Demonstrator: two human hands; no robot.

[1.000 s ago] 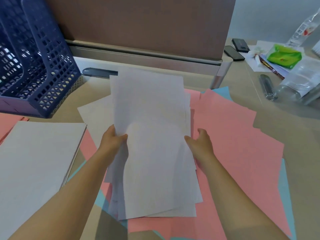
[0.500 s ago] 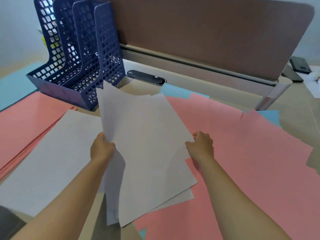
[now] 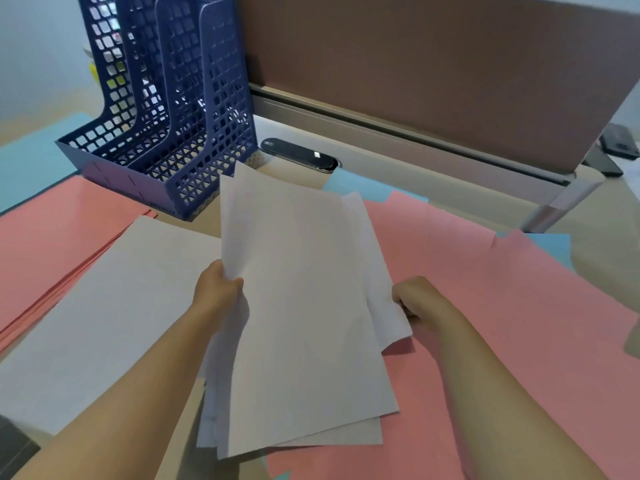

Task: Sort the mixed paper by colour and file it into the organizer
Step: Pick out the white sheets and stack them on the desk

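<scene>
Two bare forearms are showing from the bottom edge — no sleeves, no watch, no bracelet or ring are appearing on them. The left hand (image 3: 218, 291) and right hand (image 3: 417, 297) are wearing no gloves — both wrists are showing uncovered.

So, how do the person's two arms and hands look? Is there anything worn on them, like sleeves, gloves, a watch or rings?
Both forearms are bare as far as the picture shows; no sleeve enters the view. The left hand and the right hand wear no gloves. No watch, bracelet or band shows on either wrist, and no ring on the parts of the fingers in view, though most fingers are hidden.
</scene>
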